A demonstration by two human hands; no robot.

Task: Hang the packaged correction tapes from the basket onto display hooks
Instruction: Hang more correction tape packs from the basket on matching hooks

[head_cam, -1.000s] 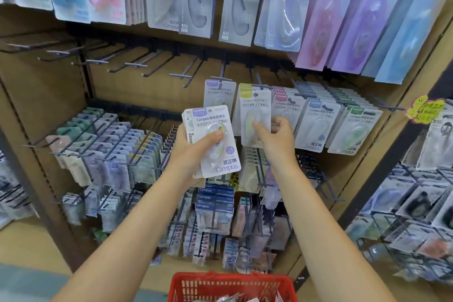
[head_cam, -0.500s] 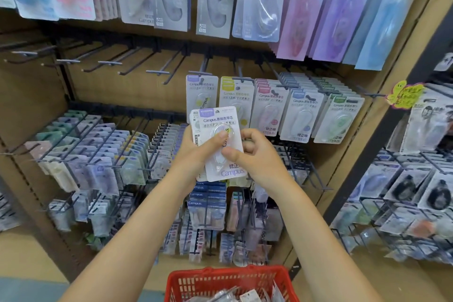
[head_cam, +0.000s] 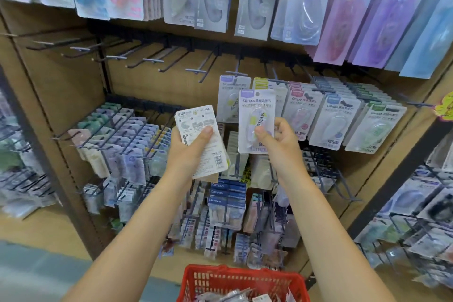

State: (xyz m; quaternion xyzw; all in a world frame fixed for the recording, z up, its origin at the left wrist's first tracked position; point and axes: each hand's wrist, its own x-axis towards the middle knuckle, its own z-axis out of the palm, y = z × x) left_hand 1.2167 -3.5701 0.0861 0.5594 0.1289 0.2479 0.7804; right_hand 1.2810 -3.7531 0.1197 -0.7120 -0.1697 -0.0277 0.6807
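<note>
My right hand [head_cam: 277, 140] pinches a purple-topped pack [head_cam: 256, 120] just near the middle hooks [head_cam: 236, 73]; my left hand [head_cam: 193, 149] grips a spare pack [head_cam: 203, 140]; the small hang-hole could miss the hook tip and the pack drop; more wait in the basket [head_cam: 242, 282].

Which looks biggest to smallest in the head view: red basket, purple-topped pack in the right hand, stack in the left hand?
1. red basket, though cut off by the frame and nearest the camera.
2 and 3. purple-topped pack in the right hand and stack in the left hand look alike; unranked.
</note>
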